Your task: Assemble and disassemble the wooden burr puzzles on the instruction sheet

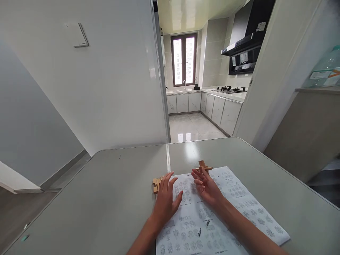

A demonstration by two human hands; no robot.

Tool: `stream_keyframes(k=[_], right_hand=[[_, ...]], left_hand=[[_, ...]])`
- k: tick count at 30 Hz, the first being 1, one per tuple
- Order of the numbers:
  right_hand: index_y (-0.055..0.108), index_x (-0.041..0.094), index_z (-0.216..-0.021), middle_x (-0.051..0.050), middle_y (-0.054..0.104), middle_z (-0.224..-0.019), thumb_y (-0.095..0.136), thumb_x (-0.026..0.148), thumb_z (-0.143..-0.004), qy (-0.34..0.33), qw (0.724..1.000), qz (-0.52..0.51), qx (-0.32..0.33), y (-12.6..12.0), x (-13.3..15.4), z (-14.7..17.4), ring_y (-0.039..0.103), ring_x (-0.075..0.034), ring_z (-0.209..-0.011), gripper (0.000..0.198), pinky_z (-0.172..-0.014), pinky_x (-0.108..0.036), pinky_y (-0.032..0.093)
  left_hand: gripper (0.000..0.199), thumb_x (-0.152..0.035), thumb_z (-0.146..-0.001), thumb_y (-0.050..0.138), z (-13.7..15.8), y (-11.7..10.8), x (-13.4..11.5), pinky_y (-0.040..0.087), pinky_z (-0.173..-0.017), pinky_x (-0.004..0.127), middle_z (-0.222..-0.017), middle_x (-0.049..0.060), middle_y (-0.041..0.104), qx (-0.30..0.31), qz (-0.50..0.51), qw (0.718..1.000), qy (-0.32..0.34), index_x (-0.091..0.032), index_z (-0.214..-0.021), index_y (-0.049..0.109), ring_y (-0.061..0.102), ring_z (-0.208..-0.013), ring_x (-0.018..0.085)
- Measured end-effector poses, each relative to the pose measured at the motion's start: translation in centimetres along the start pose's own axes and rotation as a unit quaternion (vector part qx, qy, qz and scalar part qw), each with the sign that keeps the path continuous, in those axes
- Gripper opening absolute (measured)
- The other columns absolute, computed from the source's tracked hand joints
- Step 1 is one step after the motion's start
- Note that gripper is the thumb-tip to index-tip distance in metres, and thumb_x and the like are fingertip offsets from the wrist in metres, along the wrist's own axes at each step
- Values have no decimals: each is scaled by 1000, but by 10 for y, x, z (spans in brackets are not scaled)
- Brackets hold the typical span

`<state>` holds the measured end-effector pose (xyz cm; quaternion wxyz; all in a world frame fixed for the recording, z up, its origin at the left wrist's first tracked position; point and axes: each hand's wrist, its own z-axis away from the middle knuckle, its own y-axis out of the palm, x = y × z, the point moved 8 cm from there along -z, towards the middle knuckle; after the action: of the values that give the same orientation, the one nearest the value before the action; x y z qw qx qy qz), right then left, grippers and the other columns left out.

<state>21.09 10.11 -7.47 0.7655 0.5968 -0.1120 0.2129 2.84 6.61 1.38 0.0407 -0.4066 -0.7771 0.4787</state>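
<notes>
My left hand hovers over the left edge of a printed sheet, its fingers spread and nothing held. Partly behind it, several small wooden puzzle blocks lie in a group on the table. My right hand is turned palm inward over the sheet's upper part, with fingers loosely bent and apart. Just beyond its fingertips, at the sheet's top edge, lie crossed wooden puzzle pieces; whether a finger touches them I cannot tell. Rows of small assembly drawings cover the sheet.
The grey-green table has a seam down its middle and a raised rim. A small green object sits near its left edge. Walls flank a doorway to a kitchen with cabinets. A large plastic bottle stands on a ledge at right.
</notes>
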Motion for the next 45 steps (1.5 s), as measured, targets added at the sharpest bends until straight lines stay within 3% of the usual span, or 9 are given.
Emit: stream_keyframes(k=[5, 10, 15, 19, 21, 24, 33, 41, 45], right_hand=[[68, 22, -96, 3, 66, -80, 82, 35, -87, -34, 999, -22, 12, -2, 6, -2, 44, -2, -44, 22, -38, -9, 43], [67, 21, -90, 4, 57, -68, 78, 50, -87, -97, 976, 196, 26, 20, 6, 15, 43, -6, -47, 32, -39, -17, 37], [65, 20, -92, 3, 54, -64, 60, 58, -96, -204, 850, 470, 127, 60, -7, 41, 41, -10, -47, 39, -46, -25, 36], [63, 21, -85, 1, 58, -71, 56, 36, -99, -274, 696, 635, 195, 76, -20, 58, 47, -14, -59, 22, -58, -27, 38], [63, 22, -83, 1, 60, -72, 55, 28, -97, -278, 630, 689, 227, 78, -29, 64, 47, -14, -60, 17, -61, -27, 37], [65, 24, -85, 0, 62, -74, 54, 25, -97, -284, 583, 722, 240, 78, -35, 68, 49, -15, -60, 16, -62, -27, 36], [65, 23, -94, -1, 60, -75, 43, 37, -107, -315, 625, 688, 191, 77, -24, 63, 48, -16, -59, 29, -60, -28, 37], [65, 23, -89, -3, 67, -80, 50, 32, -103, -291, 615, 697, 225, 69, -33, 59, 55, -17, -64, 23, -63, -28, 40], [66, 23, -95, -4, 69, -88, 51, 38, -103, -252, 672, 661, 220, 73, -32, 58, 59, -18, -68, 23, -62, -28, 45]], left_hand=[[44, -25, -97, 60, 1, 0, 2, 39, -118, 57, -154, 12, 47, 3, 6, 1000, -9, -26, -139, 46, 44, -144, 31], [36, -25, -98, 58, 0, -5, 3, 43, -115, 55, -148, 11, 52, 0, 67, 997, -26, -28, -133, 50, 49, -139, 30], [52, -36, -94, 66, 1, 1, 3, 47, -112, 52, -145, 11, 55, 41, 268, 959, -83, -30, -142, 45, 56, -132, 29], [86, -53, -84, 77, 4, 11, 4, 43, -115, 53, -143, 13, 57, 78, 435, 887, -136, -30, -153, 31, 58, -131, 31], [91, -61, -78, 80, 4, 15, 2, 43, -116, 52, -144, 15, 57, 100, 488, 853, -152, -28, -151, 35, 57, -133, 33], [86, -67, -73, 81, 3, 16, 1, 46, -113, 49, -143, 17, 58, 114, 531, 825, -156, -24, -140, 50, 57, -133, 35], [91, -68, -66, 83, 3, 13, 23, 52, -104, 45, -127, 11, 66, 59, 497, 839, -214, -27, -139, 49, 66, -115, 30], [85, -48, -64, 92, 0, 4, 4, 59, -89, 38, -127, 9, 59, 84, 451, 873, -163, -27, -135, 50, 69, -96, 22], [92, -45, -62, 94, -2, 0, 4, 61, -93, 41, -135, 10, 55, 51, 423, 891, -155, -29, -139, 45, 69, -103, 24]])
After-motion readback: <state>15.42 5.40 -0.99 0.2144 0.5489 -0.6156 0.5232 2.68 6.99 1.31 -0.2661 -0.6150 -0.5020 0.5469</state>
